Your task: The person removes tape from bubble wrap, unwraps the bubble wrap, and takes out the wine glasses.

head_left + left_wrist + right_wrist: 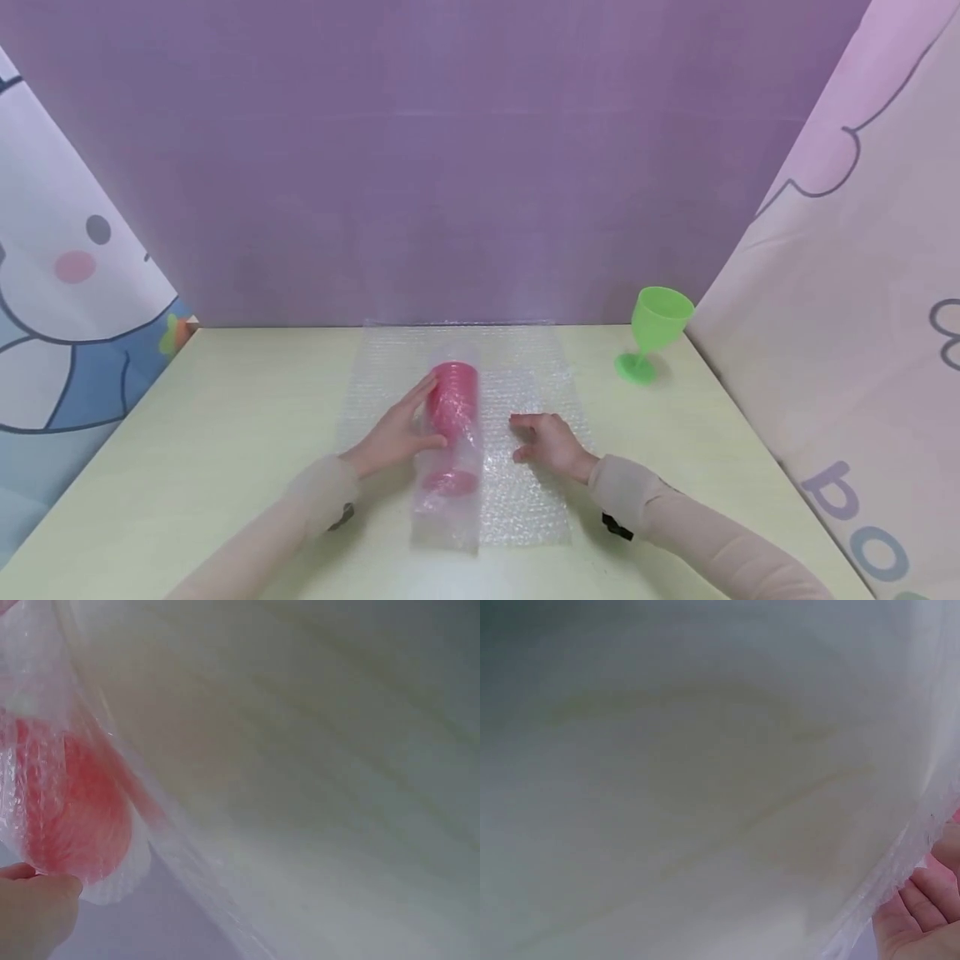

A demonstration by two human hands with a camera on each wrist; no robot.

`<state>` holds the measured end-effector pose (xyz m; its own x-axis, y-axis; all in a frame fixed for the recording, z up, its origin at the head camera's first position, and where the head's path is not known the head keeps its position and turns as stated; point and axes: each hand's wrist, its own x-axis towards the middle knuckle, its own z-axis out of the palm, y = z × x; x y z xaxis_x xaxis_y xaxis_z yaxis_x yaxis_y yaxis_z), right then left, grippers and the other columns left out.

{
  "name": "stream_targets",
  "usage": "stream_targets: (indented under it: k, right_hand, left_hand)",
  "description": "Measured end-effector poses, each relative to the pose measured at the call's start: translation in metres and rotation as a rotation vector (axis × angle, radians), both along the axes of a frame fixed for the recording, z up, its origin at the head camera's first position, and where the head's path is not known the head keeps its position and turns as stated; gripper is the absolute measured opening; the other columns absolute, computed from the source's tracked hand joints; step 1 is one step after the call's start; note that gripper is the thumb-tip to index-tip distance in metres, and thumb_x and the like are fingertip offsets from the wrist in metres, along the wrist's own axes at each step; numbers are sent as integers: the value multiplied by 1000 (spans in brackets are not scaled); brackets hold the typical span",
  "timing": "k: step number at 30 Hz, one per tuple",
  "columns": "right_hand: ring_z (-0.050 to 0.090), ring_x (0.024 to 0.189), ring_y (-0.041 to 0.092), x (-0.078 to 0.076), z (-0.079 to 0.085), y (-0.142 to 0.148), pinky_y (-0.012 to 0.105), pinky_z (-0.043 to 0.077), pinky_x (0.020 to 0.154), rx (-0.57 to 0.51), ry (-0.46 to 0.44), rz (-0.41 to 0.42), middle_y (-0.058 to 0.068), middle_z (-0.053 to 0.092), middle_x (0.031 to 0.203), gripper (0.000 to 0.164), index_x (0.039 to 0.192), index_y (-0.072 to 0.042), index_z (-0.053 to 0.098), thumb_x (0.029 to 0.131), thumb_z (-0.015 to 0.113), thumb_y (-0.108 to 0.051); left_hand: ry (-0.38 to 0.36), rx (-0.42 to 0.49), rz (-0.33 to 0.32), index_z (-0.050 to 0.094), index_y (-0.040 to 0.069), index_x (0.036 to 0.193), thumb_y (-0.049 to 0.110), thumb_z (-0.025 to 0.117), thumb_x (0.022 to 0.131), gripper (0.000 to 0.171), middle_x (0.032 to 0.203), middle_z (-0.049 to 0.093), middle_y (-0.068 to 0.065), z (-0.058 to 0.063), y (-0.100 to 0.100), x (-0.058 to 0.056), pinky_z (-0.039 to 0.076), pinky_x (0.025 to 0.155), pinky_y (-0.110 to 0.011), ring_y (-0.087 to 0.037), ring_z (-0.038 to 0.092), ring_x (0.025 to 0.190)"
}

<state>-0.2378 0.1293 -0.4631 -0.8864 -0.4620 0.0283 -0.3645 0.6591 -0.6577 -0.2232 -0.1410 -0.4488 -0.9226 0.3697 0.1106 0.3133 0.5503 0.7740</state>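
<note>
A pink goblet [453, 408] lies lengthwise inside a fold of clear bubble wrap [525, 508], its bowl toward the back and its round foot toward the front. My left hand [390, 442] rests along the goblet's left side, fingers stretched out by the bowl and thumb over the wrapped middle. In the left wrist view, the fingertips touch the plastic near the pink round end [82, 814]. To the right, my right hand [553, 446] hovers over the flat part of the sheet with fingers loosely bent, holding nothing; its palm shows in the right wrist view.
A green goblet [656, 325] stands upright at the back right of the pale table [247, 400]. Behind the table rises a purple wall [480, 183]. Cartoon-printed panels flank both sides. Dark straps show under both cuffs.
</note>
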Motion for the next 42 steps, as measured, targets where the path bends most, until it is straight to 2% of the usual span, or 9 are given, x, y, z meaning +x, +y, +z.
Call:
stream_targets:
  k: [6,12,21,26,29,32,35,38,42]
  right_hand:
    - [49,120,36,1,0,1,45,38,103,-8,-2,13,20,55,126,55,119,6,56,69,75,-9]
    - [50,119,37,0,0,1,46,39,102,-14,9,26,21,55,125,55,119,7,56,69,75,-9]
    - [49,120,36,0,2,2,45,39,103,-10,-17,5,19,55,127,55,120,5,56,70,75,-9]
    - [49,120,36,1,1,2,45,38,103,-11,-21,10,19,54,127,56,120,5,55,70,74,-10]
    - [49,120,36,2,0,2,45,38,103,-11,-12,17,20,55,127,57,120,6,55,69,75,-11]
    - [50,119,37,2,0,2,46,39,102,-11,0,29,21,55,126,56,119,6,56,69,75,-11]
    - [50,119,36,2,1,2,46,39,103,-10,2,28,21,55,126,56,120,6,55,70,75,-10]
    - [49,120,36,2,2,2,46,38,103,-11,-1,23,20,54,127,56,120,6,55,70,74,-9]
    - [49,120,36,3,2,1,46,38,103,-16,-7,20,21,54,127,55,120,6,55,70,74,-8]
  left_hand:
    - [22,2,-4,14,16,148,35,73,73,97,154,12,-2,-2,-10,2,15,112,-52,-30,14,140]
    - [-30,-11,17,15,21,148,40,72,73,96,154,11,4,0,-19,3,14,113,-51,-26,14,141]
    - [-6,-44,-5,16,18,148,43,72,72,98,153,17,-6,2,-30,1,16,111,-56,-33,18,139]
    - [28,-69,-12,18,15,147,31,72,76,90,153,18,-9,10,-28,4,18,111,-54,-33,19,139]
    - [76,-56,-27,21,11,146,16,68,81,80,153,17,-11,18,-22,13,18,110,-54,-34,18,138]
    - [58,-16,-73,25,10,145,11,62,84,71,153,18,-9,30,-12,31,18,110,-55,-34,18,138]
    - [-43,16,-128,29,14,144,24,62,86,68,153,20,-4,40,-2,51,19,109,-57,-31,20,139]
    - [-107,-5,-170,28,14,145,36,61,86,71,152,21,-3,44,5,67,24,108,-56,-29,21,139]
    - [-139,-68,-188,21,16,147,35,65,83,80,154,12,-1,41,6,79,25,110,-50,-27,14,141]
